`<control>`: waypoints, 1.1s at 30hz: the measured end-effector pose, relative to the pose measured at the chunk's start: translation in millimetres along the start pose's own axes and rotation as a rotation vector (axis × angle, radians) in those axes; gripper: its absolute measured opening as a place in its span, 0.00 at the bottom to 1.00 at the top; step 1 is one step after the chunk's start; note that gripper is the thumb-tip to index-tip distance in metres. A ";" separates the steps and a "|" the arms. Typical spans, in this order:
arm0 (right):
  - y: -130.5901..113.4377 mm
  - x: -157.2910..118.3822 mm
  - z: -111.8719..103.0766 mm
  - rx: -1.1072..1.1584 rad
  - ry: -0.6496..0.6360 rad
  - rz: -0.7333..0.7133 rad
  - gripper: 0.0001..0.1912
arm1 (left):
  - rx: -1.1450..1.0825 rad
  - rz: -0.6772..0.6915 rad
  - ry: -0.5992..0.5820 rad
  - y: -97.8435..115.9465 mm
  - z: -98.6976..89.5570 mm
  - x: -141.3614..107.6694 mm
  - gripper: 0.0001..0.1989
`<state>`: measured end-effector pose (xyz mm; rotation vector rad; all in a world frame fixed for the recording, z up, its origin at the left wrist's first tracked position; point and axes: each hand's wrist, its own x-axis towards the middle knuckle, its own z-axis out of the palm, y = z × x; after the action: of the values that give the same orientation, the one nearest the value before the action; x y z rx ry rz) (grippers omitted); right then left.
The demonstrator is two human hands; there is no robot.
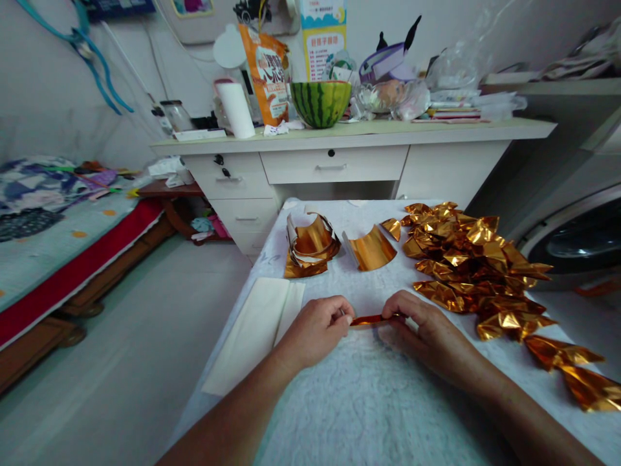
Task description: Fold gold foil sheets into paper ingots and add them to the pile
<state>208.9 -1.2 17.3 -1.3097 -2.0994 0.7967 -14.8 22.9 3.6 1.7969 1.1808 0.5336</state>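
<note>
A narrow strip of gold foil paper (367, 320) stretches between my two hands, just above the cloth-covered table. My left hand (317, 327) pinches its left end. At the other end, my right hand (420, 327) has thumb and fingers closed on it. Beyond my hands lie a curled stack of gold foil sheets (313, 243) and a single curved foil sheet (372, 249). Folded gold foil pieces (451, 249) are heaped to the right, with two nearer ones (589, 386) by the table's right edge. Folded white paper (250, 330) rests left of my left hand.
Behind the table (339, 414) stands a white desk (334, 162) bearing a cut watermelon (321, 103), an orange snack bag (266, 77) and a white paper roll (236, 110). A bed (63, 259) is at the left, a washing machine (577, 226) at the right.
</note>
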 end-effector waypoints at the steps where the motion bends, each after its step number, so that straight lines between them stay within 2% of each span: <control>1: 0.2 0.0 -0.6 0.009 -0.002 0.003 0.04 | -0.032 -0.022 -0.017 -1.0 0.0 0.3 0.06; 4: 2.9 -0.6 -2.2 0.072 -0.012 0.005 0.06 | -0.120 -0.093 -0.051 -3.1 -0.2 1.5 0.06; 7: 7.1 -1.2 -4.2 0.246 -0.045 0.043 0.05 | -0.227 -0.124 -0.065 -3.7 -0.8 2.9 0.07; 11: 11.2 -0.9 -8.3 0.563 -0.107 0.147 0.10 | -0.380 -0.095 -0.064 -2.5 -2.3 4.2 0.10; 17: 15.4 0.8 -12.5 0.798 -0.083 0.272 0.14 | -0.603 -0.043 -0.078 0.3 -6.3 3.3 0.17; 22: 19.8 -0.2 -13.0 0.914 -0.041 0.300 0.14 | -0.746 -0.017 -0.154 1.3 -8.2 1.9 0.19; 33: 19.9 -3.1 -13.0 0.973 -0.035 0.265 0.12 | -0.852 -0.031 -0.147 -3.0 -5.8 3.8 0.18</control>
<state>231.1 5.7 11.4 -0.9917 -1.2247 1.6697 -18.9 29.3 3.6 1.0576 0.7079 0.7324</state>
